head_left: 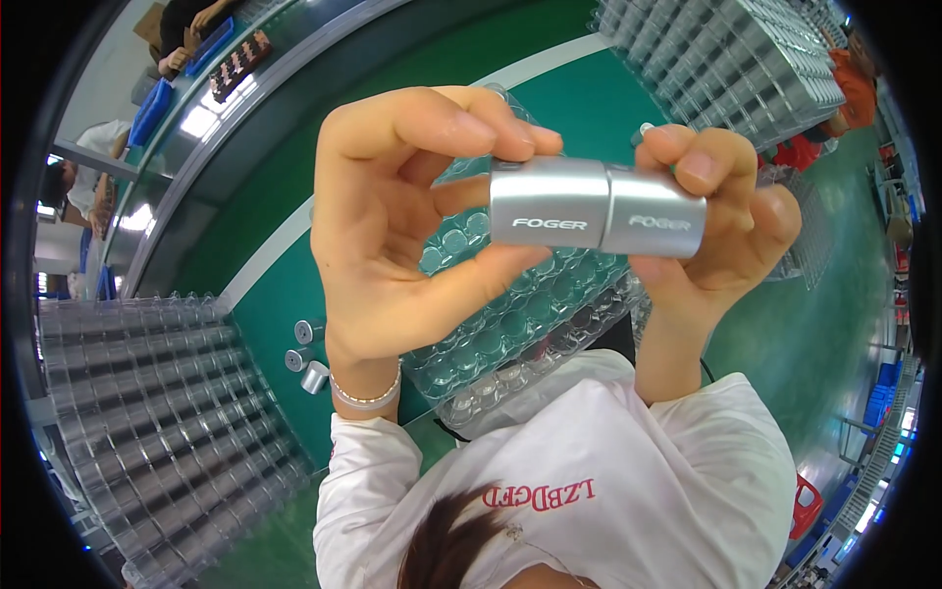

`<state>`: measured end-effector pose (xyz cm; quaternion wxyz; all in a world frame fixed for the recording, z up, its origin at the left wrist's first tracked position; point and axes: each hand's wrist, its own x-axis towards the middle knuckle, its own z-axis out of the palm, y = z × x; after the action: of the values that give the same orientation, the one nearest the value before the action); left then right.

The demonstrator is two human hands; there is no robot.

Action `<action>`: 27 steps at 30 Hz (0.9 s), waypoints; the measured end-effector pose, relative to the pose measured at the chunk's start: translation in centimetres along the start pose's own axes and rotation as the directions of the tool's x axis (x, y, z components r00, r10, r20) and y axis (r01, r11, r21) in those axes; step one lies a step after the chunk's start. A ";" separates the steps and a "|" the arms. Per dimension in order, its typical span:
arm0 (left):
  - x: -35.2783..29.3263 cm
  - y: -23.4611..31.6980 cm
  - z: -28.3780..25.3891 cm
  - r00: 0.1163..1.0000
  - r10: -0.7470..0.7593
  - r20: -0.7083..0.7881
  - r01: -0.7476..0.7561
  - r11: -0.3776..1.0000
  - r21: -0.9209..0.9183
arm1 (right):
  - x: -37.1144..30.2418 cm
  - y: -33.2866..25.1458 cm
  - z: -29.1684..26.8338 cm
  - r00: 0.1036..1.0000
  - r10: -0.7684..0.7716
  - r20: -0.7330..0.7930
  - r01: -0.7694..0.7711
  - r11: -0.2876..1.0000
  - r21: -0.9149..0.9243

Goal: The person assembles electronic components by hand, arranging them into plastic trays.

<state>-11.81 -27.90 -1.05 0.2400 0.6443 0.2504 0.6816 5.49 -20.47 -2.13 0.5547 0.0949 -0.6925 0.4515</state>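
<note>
Held up in front of my chest is a shiny silver cylinder in two sections, a left section (548,201) and a right section (655,208), meeting end to end at a thin seam. Whether they are joined or only pressed together I cannot tell. My left hand (388,226) pinches the left section at its outer end, fingertips on top and thumb beneath. My right hand (731,216) grips the right section, its fingers curled over the top and the thumb below. Beneath my hands lies a clear plastic tray (491,339) with rows of round pockets.
Several small silver cylinders (304,348) rest on the green surface by my left wrist. A stack of clear trays (157,422) with silver pieces stands at left, another tall stack (736,69) at far right. Across a conveyor-like bench (196,128), other people sit.
</note>
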 end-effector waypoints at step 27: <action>0.6 -0.6 0.2 0.964 0.179 0.198 -0.240 0.909 0.342 | -0.5 0.7 -0.1 0.989 -0.030 -0.147 0.024 0.999 -0.043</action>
<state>-11.60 -27.06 -0.99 0.0616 0.7540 0.2808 0.5907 5.36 -20.18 -2.91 0.6121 0.0595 -0.6573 0.4355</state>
